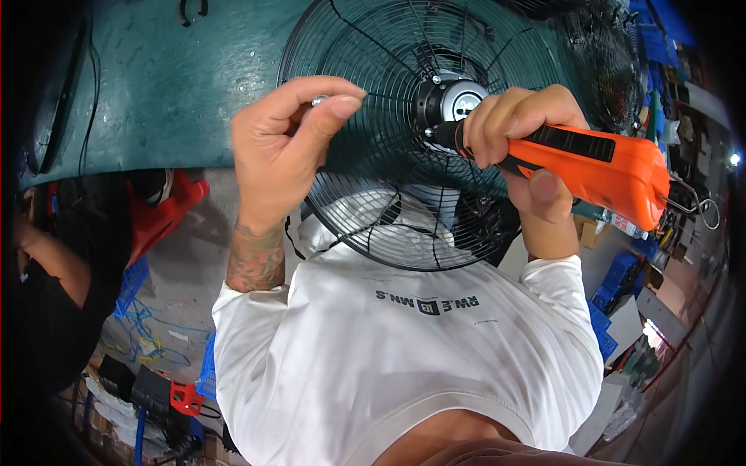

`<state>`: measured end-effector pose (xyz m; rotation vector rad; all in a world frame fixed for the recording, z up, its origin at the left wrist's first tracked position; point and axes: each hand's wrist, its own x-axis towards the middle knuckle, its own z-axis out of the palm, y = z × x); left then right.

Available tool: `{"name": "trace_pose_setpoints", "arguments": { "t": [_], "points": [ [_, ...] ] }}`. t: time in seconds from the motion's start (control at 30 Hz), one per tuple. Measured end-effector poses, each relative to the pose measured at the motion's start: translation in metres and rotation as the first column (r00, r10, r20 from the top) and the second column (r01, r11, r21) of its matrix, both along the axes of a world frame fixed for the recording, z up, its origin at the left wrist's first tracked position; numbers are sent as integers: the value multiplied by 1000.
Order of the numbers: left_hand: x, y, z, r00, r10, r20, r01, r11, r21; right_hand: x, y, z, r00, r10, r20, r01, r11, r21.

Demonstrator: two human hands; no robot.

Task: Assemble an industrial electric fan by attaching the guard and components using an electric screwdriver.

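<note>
My left hand (284, 132) is raised over the left part of the fan's black wire guard (423, 266), with thumb and forefinger pinched together. A small shiny metal piece (318, 100), perhaps a screw, shows in its curled fingers. My right hand (522, 128) grips an orange and black electric screwdriver (594, 167), which lies nearly level. Its black nose points left and reaches the edge of the silver and black motor hub (464, 97) at the guard's centre. The bit's tip is too hard to make out. The guard overhangs the table's near edge, close to my shirt.
The fan lies on a green table (179, 85). Another black fan guard (602, 62) stands at the far right. A person's arm (54, 260) shows at the left beside a red plastic thing (159, 210). Blue crates (618, 279) and cables (144, 326) lie below.
</note>
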<state>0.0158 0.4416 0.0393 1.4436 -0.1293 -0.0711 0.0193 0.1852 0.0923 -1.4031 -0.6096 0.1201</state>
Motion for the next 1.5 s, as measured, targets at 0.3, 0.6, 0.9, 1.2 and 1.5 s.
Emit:
{"name": "trace_pose_setpoints", "arguments": {
  "t": [0.3,0.6,0.9,1.2,1.5],
  "points": [
    [2,-18,-6,995,-5,99,-8,992,125,-7,-2,6,999,-27,41,32,990,-135],
    [5,-27,1,780,-496,382,181,762,621,14,-24,55,888,412,203,-428,903,36],
    [-5,-46,12,748,-570,340,356,778,518,-13,-32,76,954,133,267,-182,969,166],
    [-14,-52,14,727,-607,320,348,729,590,-23,-34,72,950,181,254,-216,969,116],
    [-21,-62,16,662,-614,429,173,682,710,-31,-44,64,974,161,161,-188,967,172]
  ]
}}
